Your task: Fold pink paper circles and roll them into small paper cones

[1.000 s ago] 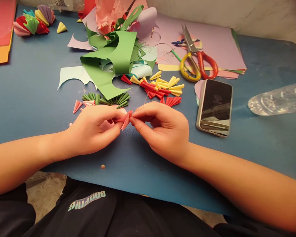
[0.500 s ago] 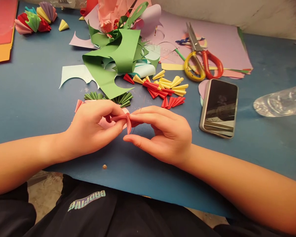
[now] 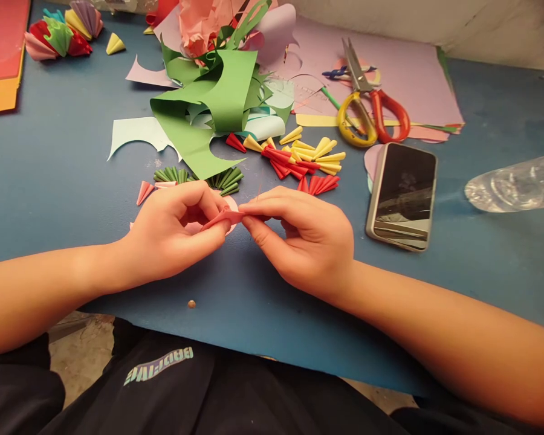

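Between my two hands is a small piece of pink paper (image 3: 223, 217), partly rolled and mostly covered by fingers. My left hand (image 3: 176, 220) pinches its left end between thumb and fingers. The thumb and forefinger of my right hand (image 3: 306, 232) close on its right tip. Under my left fingers lies a paler pink paper piece (image 3: 232, 205), partly hidden. Just beyond the hands are green paper cones (image 3: 229, 180) in a row and a pink paper cone (image 3: 144, 193). Red paper cones (image 3: 323, 184) and yellow paper cones (image 3: 329, 156) lie in a pile behind them.
Green paper scraps (image 3: 226, 90) heap up at the back. Scissors (image 3: 360, 96) rest on lilac paper sheets (image 3: 412, 78). A phone (image 3: 403, 196) and a clear plastic bottle (image 3: 517, 184) are to the right. Folded paper ornaments (image 3: 58, 39) sit back left, near red sheets (image 3: 2, 42).
My right thumb has come up and closed with the forefinger on the pink paper. The strip that hung down between the hands is now drawn in along the roll.
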`<state>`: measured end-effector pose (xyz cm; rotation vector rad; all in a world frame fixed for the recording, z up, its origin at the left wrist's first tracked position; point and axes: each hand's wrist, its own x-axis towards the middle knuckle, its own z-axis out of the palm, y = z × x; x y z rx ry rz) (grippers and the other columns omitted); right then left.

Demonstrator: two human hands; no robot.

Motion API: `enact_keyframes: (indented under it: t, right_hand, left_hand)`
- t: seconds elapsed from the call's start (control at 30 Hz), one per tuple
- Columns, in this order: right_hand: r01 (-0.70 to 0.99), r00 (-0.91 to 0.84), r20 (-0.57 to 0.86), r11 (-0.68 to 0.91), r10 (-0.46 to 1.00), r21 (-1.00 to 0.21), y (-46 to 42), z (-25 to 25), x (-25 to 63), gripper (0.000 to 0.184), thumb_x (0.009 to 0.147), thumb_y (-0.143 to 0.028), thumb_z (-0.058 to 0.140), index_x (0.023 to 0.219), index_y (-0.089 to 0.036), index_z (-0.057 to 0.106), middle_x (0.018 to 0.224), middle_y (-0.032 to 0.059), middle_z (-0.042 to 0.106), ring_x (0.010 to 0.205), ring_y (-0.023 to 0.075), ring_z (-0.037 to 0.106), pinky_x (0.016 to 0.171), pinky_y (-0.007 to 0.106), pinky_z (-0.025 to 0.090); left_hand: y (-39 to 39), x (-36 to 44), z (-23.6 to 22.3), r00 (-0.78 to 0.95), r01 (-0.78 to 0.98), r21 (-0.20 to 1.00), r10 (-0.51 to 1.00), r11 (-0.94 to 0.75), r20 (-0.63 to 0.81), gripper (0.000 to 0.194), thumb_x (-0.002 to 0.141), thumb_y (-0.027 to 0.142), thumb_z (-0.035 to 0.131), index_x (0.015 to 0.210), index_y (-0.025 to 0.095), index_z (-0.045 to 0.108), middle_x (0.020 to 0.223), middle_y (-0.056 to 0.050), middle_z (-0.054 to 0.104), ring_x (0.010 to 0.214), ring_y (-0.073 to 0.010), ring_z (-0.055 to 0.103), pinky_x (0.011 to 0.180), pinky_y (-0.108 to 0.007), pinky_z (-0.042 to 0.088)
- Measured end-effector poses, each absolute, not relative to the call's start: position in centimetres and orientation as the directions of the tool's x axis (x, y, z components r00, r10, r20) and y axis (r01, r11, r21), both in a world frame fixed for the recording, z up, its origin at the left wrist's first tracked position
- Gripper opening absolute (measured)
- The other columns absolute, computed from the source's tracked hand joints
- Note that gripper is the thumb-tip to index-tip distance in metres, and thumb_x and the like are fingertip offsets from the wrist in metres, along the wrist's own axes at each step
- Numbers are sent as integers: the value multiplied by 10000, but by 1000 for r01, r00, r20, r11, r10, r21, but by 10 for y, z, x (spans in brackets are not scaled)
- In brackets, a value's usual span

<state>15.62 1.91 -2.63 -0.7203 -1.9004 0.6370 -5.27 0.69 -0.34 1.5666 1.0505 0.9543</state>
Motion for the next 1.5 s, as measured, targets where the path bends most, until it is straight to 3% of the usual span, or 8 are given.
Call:
enact_keyframes:
  t: [0.1,0.27,0.43,0.7,0.9,1.0,1.3,1.5]
  right_hand:
    - [197,-371,591,682,716,-704,20,-25,157,171,946,-81,691,1039,-189,785,927,79,814,807,168,739,739,308,609]
    - [195,-341,566,645,751,-739,20,-22,160,203,956,-102,683,1077,-211,804,960,79,818,846,187,751,760,334,621]
    - [89,-243,503,536,829,-840,17,-23,160,287,979,-109,674,1175,-265,814,1121,72,833,992,222,794,843,378,665]
    - [73,-249,363,391,898,-917,15,-23,155,203,940,-103,747,1063,-245,823,1058,23,854,903,178,810,842,339,683]
    - [-229,-224,265,213,938,-950,17,-23,152,220,923,-117,783,1013,-273,656,943,-19,831,789,152,786,662,282,651]
    - [-265,-305,213,132,928,-955,21,-27,153,178,902,-120,809,967,-241,695,939,6,803,821,146,763,684,269,642]
    - [-179,-437,290,234,852,-956,26,-31,158,24,917,-197,806,913,-218,817,927,48,750,839,168,716,775,332,626]
    - [-175,-414,369,324,833,-930,26,-32,157,76,899,-144,803,893,-219,812,887,36,757,835,156,702,770,310,604]
  left_hand:
    - [6,-51,1,282,177,982,959,-65,13,232,823,190,814,811,207,582,793,-8,720,778,-196,767,650,-283,629]
    - [9,-53,5,268,222,975,960,25,-86,244,804,246,853,996,183,716,925,-26,772,854,-205,772,716,-281,639]
    - [13,-56,6,252,235,963,949,128,-188,186,812,292,856,903,177,741,798,-1,744,735,-158,709,616,-244,577]
    - [10,-53,8,305,120,968,919,221,-248,175,804,193,848,894,175,699,853,-19,800,807,-153,742,660,-217,570]
    - [10,-54,8,319,20,957,905,290,-281,182,847,189,852,837,181,671,762,20,740,695,-96,691,601,-178,515]
    - [10,-55,6,340,-43,938,888,343,-309,196,867,254,859,862,187,675,789,4,738,719,-111,697,596,-184,503]
    - [13,-56,7,419,-14,935,851,354,-316,238,837,264,887,840,172,668,772,9,720,707,-100,673,680,-193,544]
    - [14,-57,7,440,3,948,851,319,-288,156,872,216,832,846,177,683,799,4,704,748,-115,696,700,-208,566]
